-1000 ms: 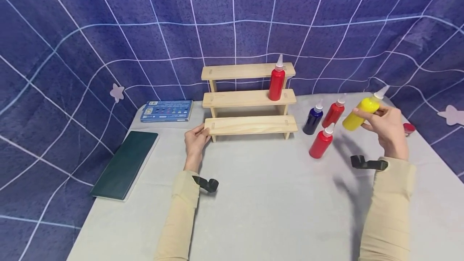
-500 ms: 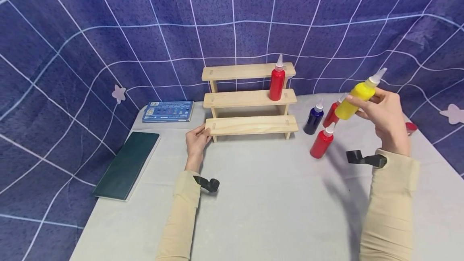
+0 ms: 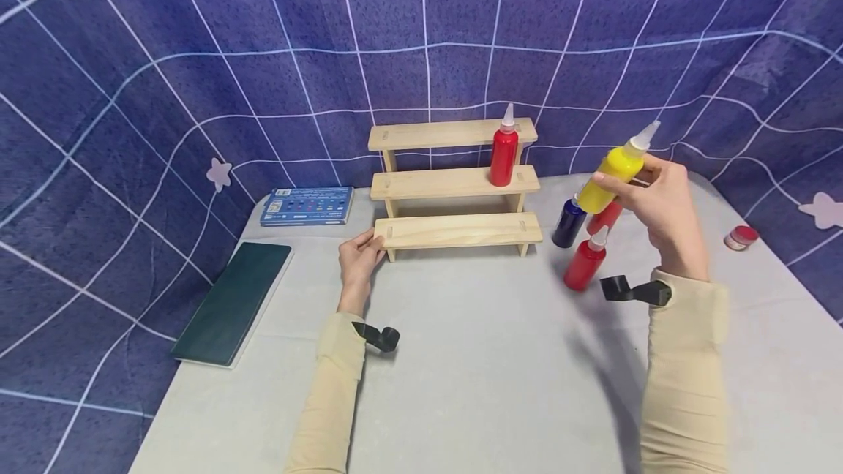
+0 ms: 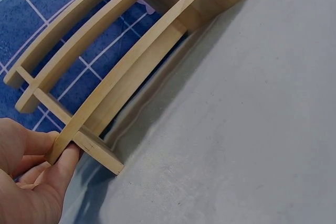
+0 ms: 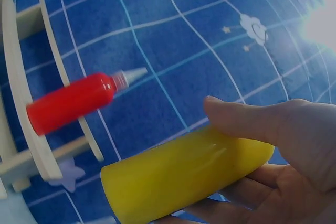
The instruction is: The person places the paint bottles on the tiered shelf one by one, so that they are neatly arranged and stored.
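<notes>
My right hand (image 3: pixel 668 214) grips a yellow squeeze bottle (image 3: pixel 612 180) with a white nozzle, tilted and held above the table's right side. Below and behind it stand a dark blue bottle (image 3: pixel 569 224) and a red bottle (image 3: pixel 607 216), both partly hidden; another red bottle (image 3: pixel 585 264) stands in front. At the lowest step's left end, my left hand (image 3: pixel 358 262) pinches the three-tier wooden rack (image 3: pixel 457 231); the left wrist view shows thumb and fingers on the board's end (image 4: pixel 63 148). One red bottle (image 3: pixel 503 157) stands upright on the rack's middle step, at the right.
A small red-lidded jar (image 3: pixel 740 238) sits at the far right of the table (image 3: pixel 474 371). On the left lie a dark green notebook (image 3: pixel 233 303) and a blue box-like item (image 3: pixel 307 206). A blue gridded curtain (image 3: pixel 316 35) hangs right behind the rack.
My right hand has lifted the yellow bottle and carried it left, over the blue and red bottles. The left hand keeps its hold on the rack.
</notes>
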`<control>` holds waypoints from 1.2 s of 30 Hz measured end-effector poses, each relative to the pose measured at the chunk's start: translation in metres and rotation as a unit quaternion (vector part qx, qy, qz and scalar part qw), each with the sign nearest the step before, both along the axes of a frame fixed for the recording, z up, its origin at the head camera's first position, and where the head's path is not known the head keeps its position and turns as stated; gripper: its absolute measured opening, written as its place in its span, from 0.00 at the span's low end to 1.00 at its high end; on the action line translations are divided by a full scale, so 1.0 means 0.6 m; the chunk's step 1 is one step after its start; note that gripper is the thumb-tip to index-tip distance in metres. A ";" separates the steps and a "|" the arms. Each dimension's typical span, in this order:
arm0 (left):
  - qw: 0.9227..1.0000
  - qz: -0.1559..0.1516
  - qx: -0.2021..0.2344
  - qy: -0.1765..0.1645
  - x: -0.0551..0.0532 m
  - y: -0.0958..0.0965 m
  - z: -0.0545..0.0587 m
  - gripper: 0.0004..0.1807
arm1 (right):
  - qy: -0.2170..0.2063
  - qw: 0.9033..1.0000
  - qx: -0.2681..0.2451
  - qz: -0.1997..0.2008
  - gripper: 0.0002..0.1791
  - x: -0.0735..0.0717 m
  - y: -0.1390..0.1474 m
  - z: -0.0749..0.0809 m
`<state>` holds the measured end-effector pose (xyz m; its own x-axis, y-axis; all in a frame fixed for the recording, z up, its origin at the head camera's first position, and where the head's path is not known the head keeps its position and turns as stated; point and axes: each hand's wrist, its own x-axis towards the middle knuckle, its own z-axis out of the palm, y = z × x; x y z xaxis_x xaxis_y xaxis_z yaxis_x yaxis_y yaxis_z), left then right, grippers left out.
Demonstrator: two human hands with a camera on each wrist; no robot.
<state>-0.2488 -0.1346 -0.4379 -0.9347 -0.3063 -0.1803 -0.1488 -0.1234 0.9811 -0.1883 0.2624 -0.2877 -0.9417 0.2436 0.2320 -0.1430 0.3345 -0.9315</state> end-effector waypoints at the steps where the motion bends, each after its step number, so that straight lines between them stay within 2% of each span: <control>1: 1.000 0.000 0.000 0.000 0.000 0.000 0.000 0.22 | 0.000 1.000 0.006 0.002 0.15 -0.001 -0.006 0.001; 7: 1.000 0.001 0.005 0.004 -0.002 -0.001 -0.001 0.21 | -0.011 0.999 0.034 0.030 0.24 -0.006 -0.043 0.004; 13: 1.000 0.000 0.002 0.004 -0.001 -0.002 0.001 0.21 | -0.018 0.997 0.061 0.053 0.23 -0.010 -0.077 -0.002; 22: 1.000 -0.003 0.006 0.011 0.003 -0.002 0.002 0.21 | -0.042 0.991 0.074 0.103 0.24 -0.023 -0.125 -0.020; 27: 1.000 -0.001 0.010 0.012 0.000 -0.003 -0.001 0.21 | -0.040 0.989 0.071 0.122 0.23 -0.040 -0.151 -0.035; 36: 1.000 0.008 0.000 0.015 -0.001 -0.001 -0.003 0.20 | -0.028 0.988 0.028 0.152 0.19 -0.076 -0.188 -0.050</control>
<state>-0.2491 -0.1352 -0.4396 -0.9348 -0.3210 -0.1519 -0.1173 -0.1245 0.9853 -0.2339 0.1494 -0.3176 -0.9810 -0.0640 0.1832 -0.1941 0.3360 -0.9216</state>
